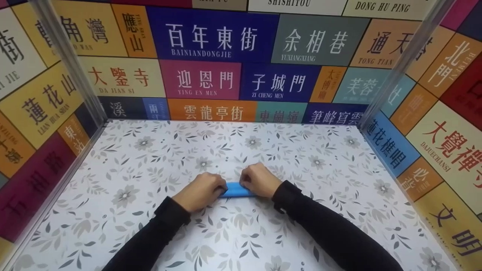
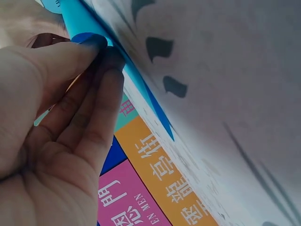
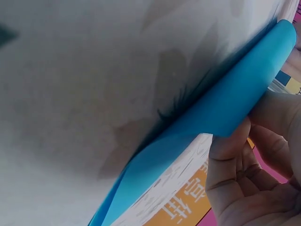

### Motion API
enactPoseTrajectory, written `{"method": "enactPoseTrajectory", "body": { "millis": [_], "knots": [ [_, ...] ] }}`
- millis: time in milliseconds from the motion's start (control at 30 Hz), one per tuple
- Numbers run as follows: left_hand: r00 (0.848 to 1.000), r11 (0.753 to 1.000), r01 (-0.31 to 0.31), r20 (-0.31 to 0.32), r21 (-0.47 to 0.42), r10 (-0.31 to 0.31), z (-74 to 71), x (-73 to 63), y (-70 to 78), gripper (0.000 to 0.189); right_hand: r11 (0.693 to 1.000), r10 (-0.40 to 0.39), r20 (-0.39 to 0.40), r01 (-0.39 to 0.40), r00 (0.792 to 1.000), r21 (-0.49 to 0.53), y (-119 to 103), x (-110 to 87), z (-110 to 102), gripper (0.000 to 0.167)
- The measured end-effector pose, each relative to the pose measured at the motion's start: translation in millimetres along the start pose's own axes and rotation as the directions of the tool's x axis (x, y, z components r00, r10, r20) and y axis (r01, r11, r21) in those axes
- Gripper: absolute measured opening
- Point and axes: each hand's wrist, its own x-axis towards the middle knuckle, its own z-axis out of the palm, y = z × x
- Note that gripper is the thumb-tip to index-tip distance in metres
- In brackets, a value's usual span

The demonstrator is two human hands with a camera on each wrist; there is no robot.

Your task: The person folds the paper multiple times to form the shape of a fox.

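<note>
Left hand (image 1: 199, 192): thumb and fingertips pinched on left end of blue paper (image 1: 238, 189). Right hand (image 1: 260, 180): thumb and finger pinched on right end. Paper lies between the two hands, bent into a curl, low over the floral tabletop (image 1: 150, 222) beneath them. Black sleeves (image 1: 150, 233) just behind both hands. Wall of colourful signs (image 1: 214, 35) well beyond the hands.

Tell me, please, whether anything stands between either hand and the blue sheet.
Nothing visible does: the left hand and the right hand already hold the blue sheet, one toward each end, and neither wrist view shows any other object between hand and sheet.
</note>
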Motion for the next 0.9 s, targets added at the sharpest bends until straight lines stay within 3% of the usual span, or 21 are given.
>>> {"method": "enactPoseTrajectory", "body": {
  "millis": [167, 333, 667, 900],
  "knots": [
    [0.999, 0.998, 0.041, 0.014, -0.039, -0.04, -1.6, 3.9, 3.4, 0.01, 0.999, 0.029, -0.006, -0.029, 1.0, 0.016, 0.3, 0.7, -0.2, 0.01],
    [0.997, 0.996, 0.078, -0.024, -0.04, -0.079, -0.7, 8.2, 8.3, 0.008, 0.997, 0.06, 0.007, -0.06, 0.998, 0.04, 2.6, 1.2, 0.1, 0.009],
    [1.0, 0.998, -0.032, -0.003, -0.054, 0.031, 4.2, 25.9, 15.9, 0.004, 0.995, 0.082, 0.005, -0.082, 0.997, 0.051, 8.0, 2.7, -1.3, 0.01],
    [0.999, 0.996, -0.002, 0.042, -0.095, 0.006, 9.4, 32.7, 16.1, 0.006, 0.993, 0.101, 0.021, -0.102, 0.995, 0.064, 7.8, 2.2, -1.7, 0.008]
  ]
}}
